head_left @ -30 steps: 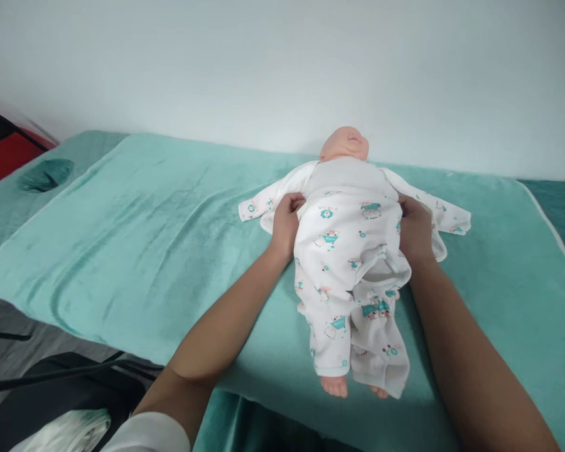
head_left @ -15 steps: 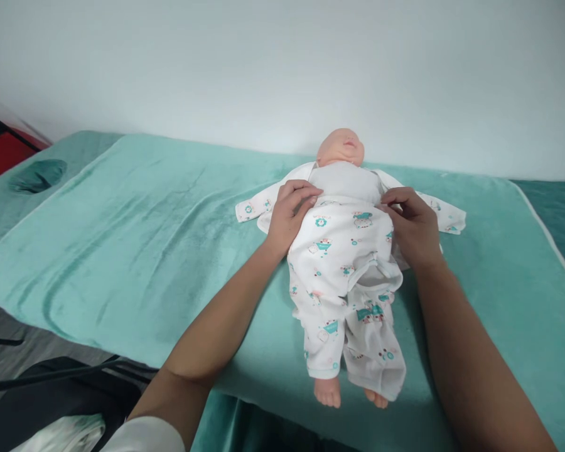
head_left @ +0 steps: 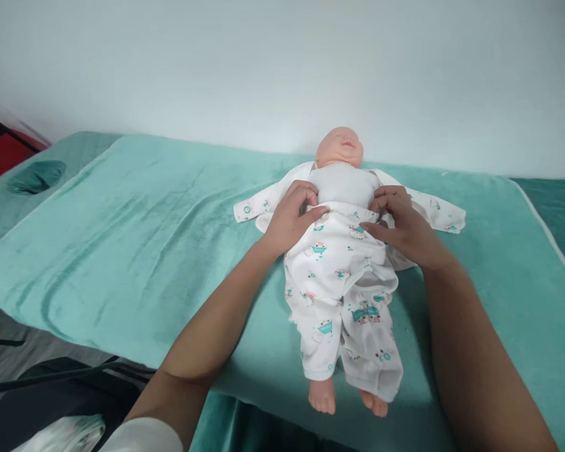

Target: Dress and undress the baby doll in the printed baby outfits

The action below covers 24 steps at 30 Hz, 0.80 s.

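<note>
So we've got a doll (head_left: 343, 181) on its back on a green sheet (head_left: 145, 245), head up by the wall (head_left: 282, 75), wearing printed white pants (head_left: 327, 270) with both feet (head_left: 322, 397) poking out. Our left hand (head_left: 292, 216) has the waistband (head_left: 344, 211) at one side, thumb over the front, fingers curled in against the belly, so there's barely a gap. Our right hand (head_left: 400, 223) has the other side, fingers bent at the band and thumb spread lower on the print, a bit wider. Some fingertips are hidden, so we can't tell how tight either hold is. A shirt (head_left: 254, 208) lies behind the doll, sleeves out both ways.
</note>
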Tool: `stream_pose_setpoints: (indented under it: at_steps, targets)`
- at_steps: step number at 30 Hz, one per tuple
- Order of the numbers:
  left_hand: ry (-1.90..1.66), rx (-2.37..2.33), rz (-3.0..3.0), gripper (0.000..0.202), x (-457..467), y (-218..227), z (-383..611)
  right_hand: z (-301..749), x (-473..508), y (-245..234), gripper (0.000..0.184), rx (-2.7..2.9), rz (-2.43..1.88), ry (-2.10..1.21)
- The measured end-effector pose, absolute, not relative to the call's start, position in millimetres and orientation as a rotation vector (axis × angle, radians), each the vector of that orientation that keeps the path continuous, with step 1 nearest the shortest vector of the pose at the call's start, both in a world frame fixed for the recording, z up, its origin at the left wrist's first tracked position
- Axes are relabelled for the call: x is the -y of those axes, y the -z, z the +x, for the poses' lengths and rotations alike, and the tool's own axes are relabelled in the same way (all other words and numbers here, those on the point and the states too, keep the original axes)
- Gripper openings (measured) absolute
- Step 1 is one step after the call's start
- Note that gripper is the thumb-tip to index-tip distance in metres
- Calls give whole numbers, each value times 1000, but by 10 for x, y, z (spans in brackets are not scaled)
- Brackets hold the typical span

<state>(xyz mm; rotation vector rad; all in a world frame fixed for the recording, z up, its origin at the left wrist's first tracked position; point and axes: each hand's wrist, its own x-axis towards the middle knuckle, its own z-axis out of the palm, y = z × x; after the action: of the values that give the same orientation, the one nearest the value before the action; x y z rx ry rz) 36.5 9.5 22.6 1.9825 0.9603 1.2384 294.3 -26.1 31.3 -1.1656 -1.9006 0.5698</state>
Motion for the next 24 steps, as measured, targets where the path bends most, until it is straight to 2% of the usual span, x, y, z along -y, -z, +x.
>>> stream_pose_setpoints:
  at_steps: [9, 17, 24]
  targets:
    - [-1211, -1154, 1839, 21, -153, -186, 440, 2754, 109, -368, 32, 1934, -1104, -409]
    - [-1264, -1195, 1750, 26, -526, -58, 457, 2633, -328, -462, 36, 1918, -1407, -228]
    - [-1202, -1146, 1621, 26, -556, -100, 467, 2551, -611, -496, 23, 1925, -1432, -264]
